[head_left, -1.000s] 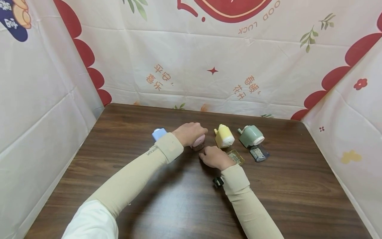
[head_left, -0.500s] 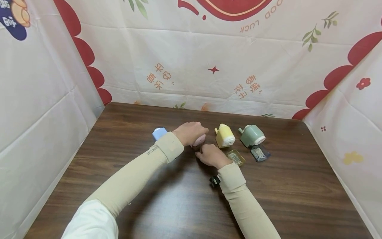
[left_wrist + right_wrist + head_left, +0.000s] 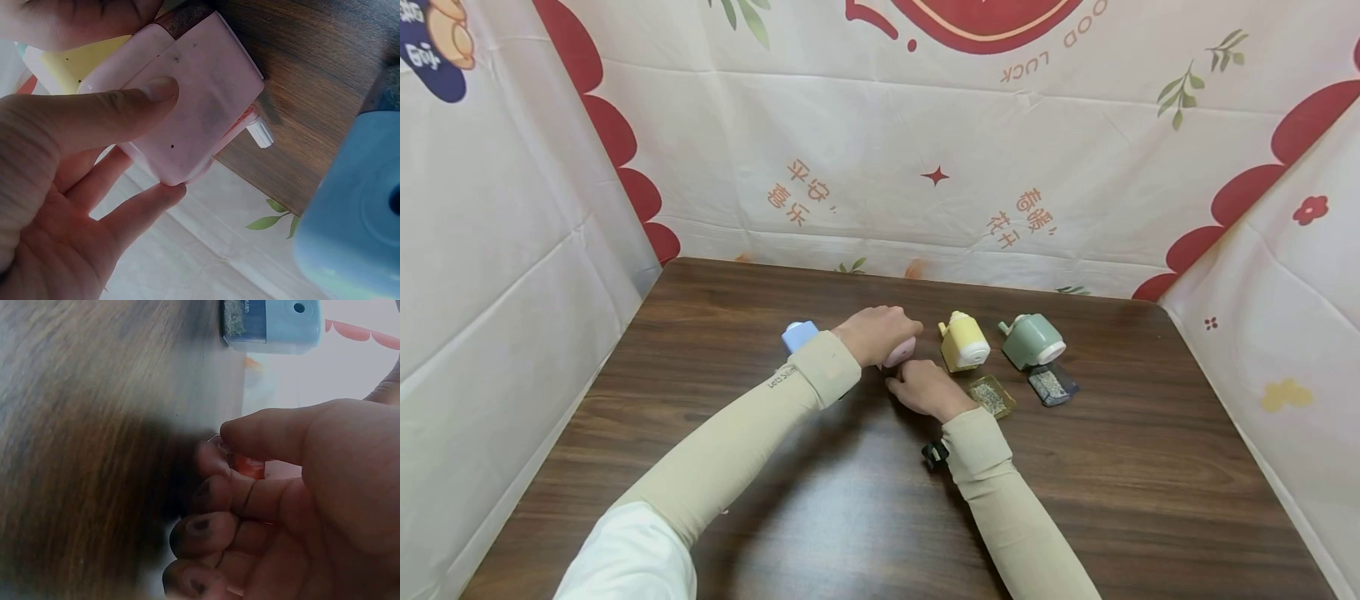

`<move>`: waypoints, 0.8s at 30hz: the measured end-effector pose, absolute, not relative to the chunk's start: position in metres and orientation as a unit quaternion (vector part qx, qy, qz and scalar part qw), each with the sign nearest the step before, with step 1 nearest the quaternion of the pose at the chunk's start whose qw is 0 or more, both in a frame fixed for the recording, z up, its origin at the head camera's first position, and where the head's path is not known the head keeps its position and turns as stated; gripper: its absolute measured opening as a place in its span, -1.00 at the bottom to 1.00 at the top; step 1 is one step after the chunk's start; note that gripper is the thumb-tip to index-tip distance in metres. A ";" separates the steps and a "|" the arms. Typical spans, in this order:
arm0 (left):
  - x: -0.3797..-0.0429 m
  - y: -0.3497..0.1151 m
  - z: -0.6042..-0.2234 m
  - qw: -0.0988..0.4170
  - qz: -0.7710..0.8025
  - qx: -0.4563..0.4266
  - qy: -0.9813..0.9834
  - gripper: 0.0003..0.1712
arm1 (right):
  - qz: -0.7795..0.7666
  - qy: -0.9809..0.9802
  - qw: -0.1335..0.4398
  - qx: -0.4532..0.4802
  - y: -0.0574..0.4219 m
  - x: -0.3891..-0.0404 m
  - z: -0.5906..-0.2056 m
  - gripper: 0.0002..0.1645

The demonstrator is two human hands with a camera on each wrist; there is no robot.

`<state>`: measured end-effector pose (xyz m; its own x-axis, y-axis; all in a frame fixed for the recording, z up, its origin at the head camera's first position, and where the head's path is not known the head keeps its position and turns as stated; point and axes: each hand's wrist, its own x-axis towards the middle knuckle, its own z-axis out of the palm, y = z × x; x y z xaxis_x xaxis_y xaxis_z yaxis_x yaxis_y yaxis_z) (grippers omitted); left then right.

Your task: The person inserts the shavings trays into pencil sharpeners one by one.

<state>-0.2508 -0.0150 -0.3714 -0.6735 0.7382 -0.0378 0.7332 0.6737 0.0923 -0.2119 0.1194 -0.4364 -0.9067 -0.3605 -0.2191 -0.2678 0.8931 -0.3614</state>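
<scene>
My left hand (image 3: 876,333) grips a pink crank pencil sharpener (image 3: 194,94), thumb on one side and fingers on the other. Its white crank knob (image 3: 261,132) sticks out in the left wrist view. A dark reddish see-through shavings drawer (image 3: 185,22) shows at the pink body's end. Close beside it, my right hand (image 3: 928,390) pinches this drawer between thumb and curled fingers; in the right wrist view the fingers hide most of it. To the left stands a blue pencil sharpener (image 3: 800,335), partly behind the left sleeve.
Right of the hands, a yellow pencil sharpener (image 3: 964,342) and a green pencil sharpener (image 3: 1033,340) lie tipped. In front of them sit a yellowish drawer (image 3: 992,396) and a dark drawer (image 3: 1051,385), both with shavings. A printed cloth (image 3: 880,150) hangs behind the table (image 3: 1120,467).
My right hand has shifted slightly left, closer to the pink sharpener, and now covers its drawer more. The left hand stays in place with the sharpener.
</scene>
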 end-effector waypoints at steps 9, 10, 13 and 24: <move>-0.250 -0.016 -0.372 0.039 0.041 0.407 0.912 -0.69 | -0.171 0.963 0.135 -0.159 0.120 -0.209 -0.436 -0.65; -0.251 -0.016 -0.372 0.040 0.044 0.407 0.911 -0.70 | -0.172 0.963 0.135 -0.159 0.121 -0.208 -0.436 -0.65; -0.253 -0.016 -0.375 0.042 0.051 0.410 0.910 -0.72 | -0.178 0.962 0.131 -0.160 0.123 -0.204 -0.435 -0.67; -0.251 -0.027 -0.374 0.042 0.038 0.434 0.899 -0.56 | -0.201 0.959 0.080 -0.182 0.134 -0.182 -0.415 -0.81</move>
